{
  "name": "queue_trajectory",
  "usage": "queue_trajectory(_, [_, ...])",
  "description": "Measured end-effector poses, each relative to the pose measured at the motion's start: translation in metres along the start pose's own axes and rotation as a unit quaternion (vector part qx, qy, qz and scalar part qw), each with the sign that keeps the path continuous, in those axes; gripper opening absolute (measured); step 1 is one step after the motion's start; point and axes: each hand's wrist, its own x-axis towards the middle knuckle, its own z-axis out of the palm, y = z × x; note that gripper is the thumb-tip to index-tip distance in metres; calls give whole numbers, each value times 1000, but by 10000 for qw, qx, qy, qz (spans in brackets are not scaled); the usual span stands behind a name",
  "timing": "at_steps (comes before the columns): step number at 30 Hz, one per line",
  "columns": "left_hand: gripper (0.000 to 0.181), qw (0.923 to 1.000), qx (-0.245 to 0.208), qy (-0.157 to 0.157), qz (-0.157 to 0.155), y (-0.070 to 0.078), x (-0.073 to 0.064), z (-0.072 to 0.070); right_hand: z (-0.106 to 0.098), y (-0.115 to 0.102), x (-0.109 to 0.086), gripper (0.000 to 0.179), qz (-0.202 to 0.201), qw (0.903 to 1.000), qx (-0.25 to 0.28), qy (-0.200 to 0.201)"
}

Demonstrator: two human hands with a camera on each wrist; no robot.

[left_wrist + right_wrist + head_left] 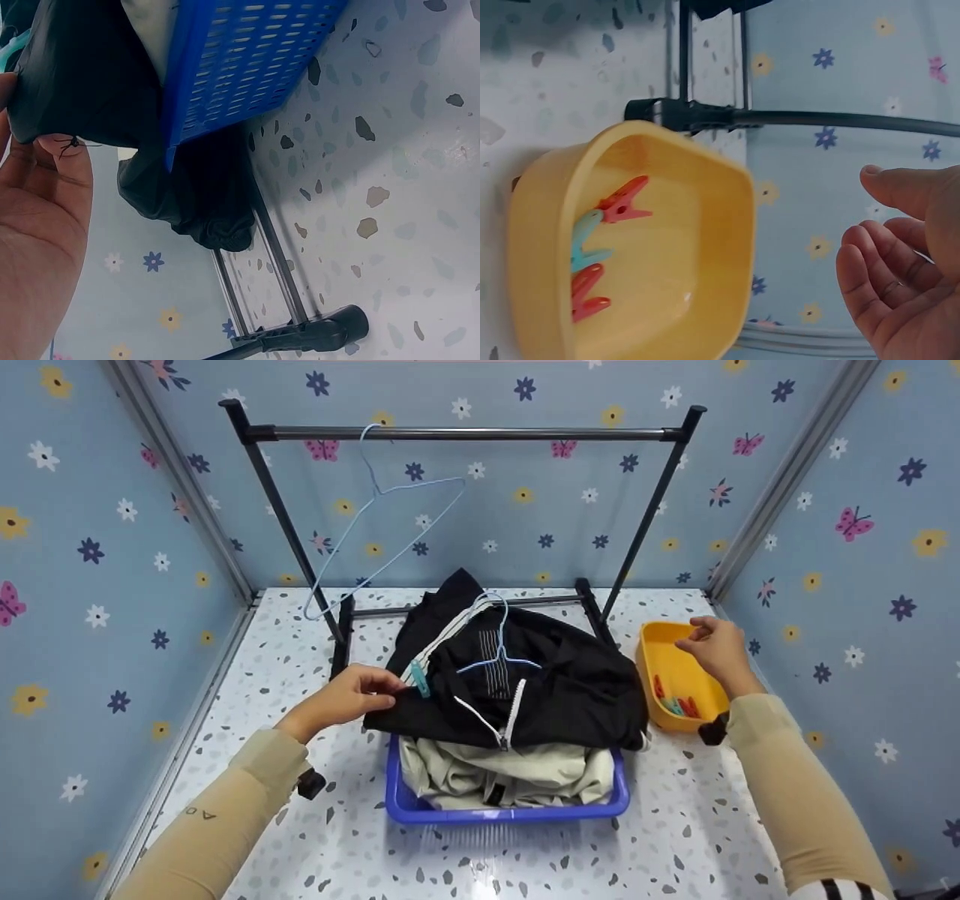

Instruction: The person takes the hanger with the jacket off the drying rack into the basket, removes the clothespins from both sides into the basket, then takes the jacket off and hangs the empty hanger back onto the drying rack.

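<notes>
A black jacket (577, 682) with white zip trim lies over the blue basket, a light-blue hanger (501, 652) set in its neck. A teal clothespin (420, 679) is clipped on the jacket's left shoulder. Beside that pin my left hand (341, 701) pinches the black fabric between thumb and fingers, as the left wrist view also shows. Over the far edge of the yellow bin (544, 247) hovers my right hand (720, 652), fingers loosely bent and nothing in them. Red clothespins (622, 204) and a teal one (585, 238) lie inside the bin.
The blue basket (510, 814) holds pale green clothing (450, 765) under the jacket. Behind stands a black clothes rack (465, 433), with an unladen light-blue hanger (382, 495) on its bar. Flowered panels (862, 510) enclose the speckled table (315, 847).
</notes>
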Motion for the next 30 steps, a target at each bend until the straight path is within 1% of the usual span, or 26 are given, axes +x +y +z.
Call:
queue_trajectory(5, [29,10000,-32,49,-31,-1,-1,1,-3,-18,-10,60,-197,9998,83,2])
queue_trajectory(9, [27,9999,-70,101,-25,0,-1,2,-2,-34,-18,60,-444,9990,101,-13])
queue_trajectory(11, [27,9999,-64,106,-1,0,-1,2,-1,-43,-23,60,-639,9979,110,18])
queue_trajectory(15, [28,9999,-30,97,16,1,-1,1,6,-61,-30,58,-1130,9934,57,168])
queue_trajectory(18, [28,9999,-20,108,-19,2,0,0,12,-74,-34,57,-1452,9892,5,203])
queue_trajectory(24, [27,9999,-83,125,-73,5,1,0,20,-100,-43,57,-1664,9860,37,-38])
queue_trajectory(30, [27,9999,-109,109,-73,7,2,0,30,-117,-51,53,-2120,9772,143,28])
